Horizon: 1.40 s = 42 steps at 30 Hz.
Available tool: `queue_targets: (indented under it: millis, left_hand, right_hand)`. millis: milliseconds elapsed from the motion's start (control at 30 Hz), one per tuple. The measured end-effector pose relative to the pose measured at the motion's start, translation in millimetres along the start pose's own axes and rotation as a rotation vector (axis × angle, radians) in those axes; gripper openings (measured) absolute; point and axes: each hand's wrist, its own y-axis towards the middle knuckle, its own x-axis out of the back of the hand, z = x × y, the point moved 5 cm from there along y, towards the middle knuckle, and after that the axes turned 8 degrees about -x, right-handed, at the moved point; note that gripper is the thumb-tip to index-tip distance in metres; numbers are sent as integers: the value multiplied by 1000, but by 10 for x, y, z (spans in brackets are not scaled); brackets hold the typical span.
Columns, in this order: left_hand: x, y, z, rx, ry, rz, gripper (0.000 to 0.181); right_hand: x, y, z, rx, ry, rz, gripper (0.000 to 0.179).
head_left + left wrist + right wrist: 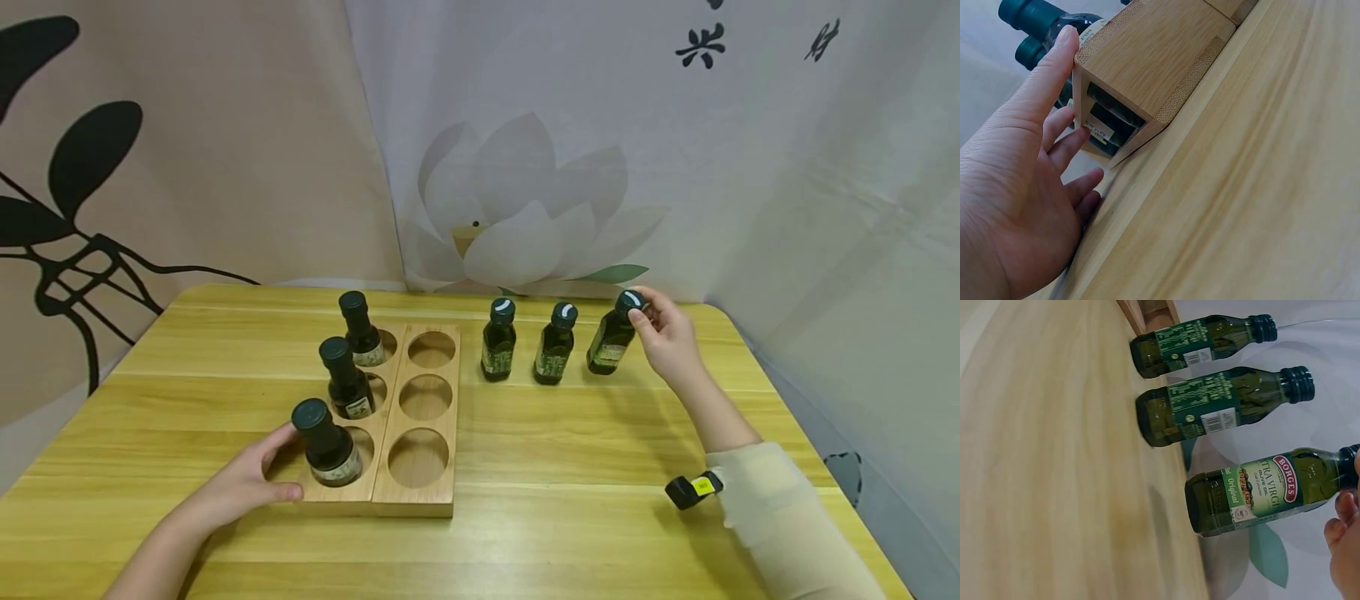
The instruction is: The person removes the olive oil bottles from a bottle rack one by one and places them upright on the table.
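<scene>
My right hand (pixel 667 337) pinches the dark cap of a green glass olive oil bottle (pixel 1266 487). The bottle leans in the head view, and its label reads "Borges". Two similar olive oil bottles (pixel 498 342) (pixel 554 346) stand upright to its left, white marks on their caps. My left hand (pixel 243 479) is at the near left corner of a wooden rack (pixel 382 467), fingers loosely extended along its side. In the left wrist view the thumb (pixel 1054 65) lies at the rack's edge. Nearest that hand, a dark bottle with a green cap (pixel 327 446) stands in the rack.
Two more dark bottles (pixel 350 383) (pixel 362 333) fill the rack's left row behind the nearest one. The right row has three bare round holes (pixel 418 458). Behind the wooden table (pixel 555 517) hangs a printed cloth (pixel 300 150). A black strap device (pixel 692 490) sits at my right sleeve.
</scene>
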Motion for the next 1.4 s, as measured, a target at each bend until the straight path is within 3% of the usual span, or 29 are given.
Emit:
queue_targets:
  millis: [133, 367, 733, 833, 967, 1167, 1400]
  left_hand:
    - [0, -1, 1, 7, -7, 2, 86]
    - [3, -2, 10, 17, -8, 3, 86]
    - [13, -2, 10, 30, 2, 7, 87]
    - [13, -5, 18, 37, 6, 10, 88]
    - [4, -8, 20, 53, 3, 14, 89]
    - [0, -13, 22, 58, 3, 14, 88]
    - [5, -13, 14, 34, 6, 9, 88]
  right_hand:
    - [-40, -6, -85, 12, 2, 6, 25]
    - [-96, 50, -485, 7, -12, 3, 27]
    - [-118, 1, -558, -31, -21, -22, 31]
    - [-106, -31, -491, -42, -54, -15, 34]
    - [-65, -117, -240, -36, -66, -26, 38]
    - [-28, -161, 31, 54, 6, -110, 39]
    - [-140, -236, 392, 199, 121, -180, 36]
